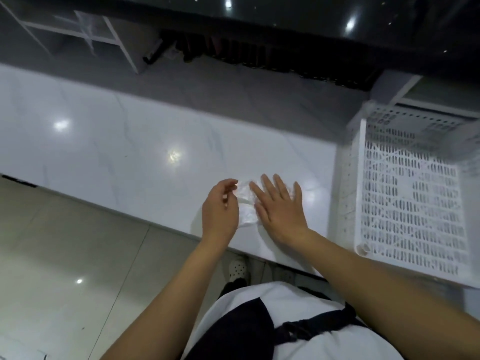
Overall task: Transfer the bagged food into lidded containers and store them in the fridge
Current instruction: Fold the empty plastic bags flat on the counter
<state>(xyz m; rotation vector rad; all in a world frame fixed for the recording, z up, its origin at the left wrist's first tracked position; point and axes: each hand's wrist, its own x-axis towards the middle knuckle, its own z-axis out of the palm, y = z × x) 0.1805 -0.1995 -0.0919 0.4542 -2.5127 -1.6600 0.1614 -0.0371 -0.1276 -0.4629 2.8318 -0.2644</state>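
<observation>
A crumpled clear plastic bag [245,203] lies flat on the white marble counter [130,152] near its front edge. My right hand [279,206] presses down on the bag's right side with straight, spread fingers. My left hand [220,206] is at the bag's left edge, fingers curled, and its fingertips seem to pinch the plastic near the top corner. The bag looks empty. No food or lidded container is in view.
A white perforated plastic crate [407,203] sits on the counter to the right of my hands. Behind the counter runs a grey ledge and a dark glossy surface [285,22]. A white wire rack [85,29] stands at the back left. Tiled floor lies below left.
</observation>
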